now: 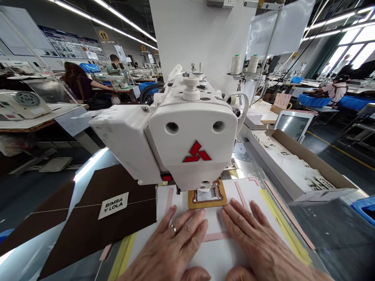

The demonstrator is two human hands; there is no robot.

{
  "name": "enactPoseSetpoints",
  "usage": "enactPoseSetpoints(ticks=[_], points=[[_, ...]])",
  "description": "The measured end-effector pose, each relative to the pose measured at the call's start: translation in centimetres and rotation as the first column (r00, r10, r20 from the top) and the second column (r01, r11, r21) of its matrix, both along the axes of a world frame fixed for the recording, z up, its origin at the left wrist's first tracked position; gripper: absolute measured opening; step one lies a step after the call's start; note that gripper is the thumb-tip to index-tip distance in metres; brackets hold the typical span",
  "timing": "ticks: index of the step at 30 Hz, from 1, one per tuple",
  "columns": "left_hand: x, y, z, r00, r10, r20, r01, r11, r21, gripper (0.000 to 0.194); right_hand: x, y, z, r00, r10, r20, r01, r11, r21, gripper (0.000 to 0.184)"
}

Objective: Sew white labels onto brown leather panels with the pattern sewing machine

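Observation:
Both my hands lie flat on a white sheet [213, 249] edged with yellow and pink strips. My left hand [178, 246], with a ring on one finger, is open, its fingertips just in front of the gold-coloured frame [193, 203] under the machine head. Fingers stretched forward, my right hand [252, 238] presses beside that frame's right corner. Above them stands a white sewing machine [187, 132] with a red three-diamond emblem. To the left, dark brown fabric pieces [129, 226] joined by a thread lie on the table, one bearing a white "BIMBA Y LOLA" label [113, 205].
A long cardboard box [342, 183] filled with printed white labels [293, 164] sits at the right. Thread cones [236, 64] stand behind the machine. A blue bin [365, 208] shows at the right edge. Other people work at machines in the background.

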State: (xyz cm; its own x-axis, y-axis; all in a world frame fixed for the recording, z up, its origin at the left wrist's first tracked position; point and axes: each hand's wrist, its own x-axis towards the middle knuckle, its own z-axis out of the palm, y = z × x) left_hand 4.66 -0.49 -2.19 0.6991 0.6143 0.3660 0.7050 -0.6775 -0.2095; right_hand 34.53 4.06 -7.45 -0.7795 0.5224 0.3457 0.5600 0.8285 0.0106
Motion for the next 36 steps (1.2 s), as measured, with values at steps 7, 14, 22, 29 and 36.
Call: enactPoseSetpoints(ticks=[7, 14, 22, 29, 36], points=[[0.1, 0.1, -0.1, 0.996, -0.081, -0.030, 0.077, 0.991, -0.114, 0.073, -1.7, 0.9, 0.5, 1.000, 0.004, 0.020, -0.003, 0.999, -0.038, 0.117], [-0.7, 1.0, -0.2, 1.000, 0.021, 0.023, -0.014, 0.965, -0.263, 0.088, -1.9, 0.7, 2.1, 0.997, -0.004, 0.076, 0.002, 1.000, 0.028, 0.114], [-0.9, 1.0, 0.3, 0.998, 0.051, 0.030, -0.039, 0.947, -0.318, 0.091, -1.9, 0.9, 3.3, 0.987, 0.052, 0.150, -0.044, 0.997, -0.061, 0.099], [-1.3, 1.6, 0.2, 0.997, 0.075, 0.033, -0.055, 0.912, -0.406, 0.088, -3.0, 2.1, 4.7, 0.993, 0.061, 0.100, -0.047, 0.990, -0.136, 0.104], [-1.2, 1.4, 0.4, 0.996, 0.079, 0.036, -0.058, 0.918, -0.393, 0.086, -2.5, 1.7, 5.3, 0.996, 0.036, 0.083, -0.036, 0.999, 0.004, 0.077]])
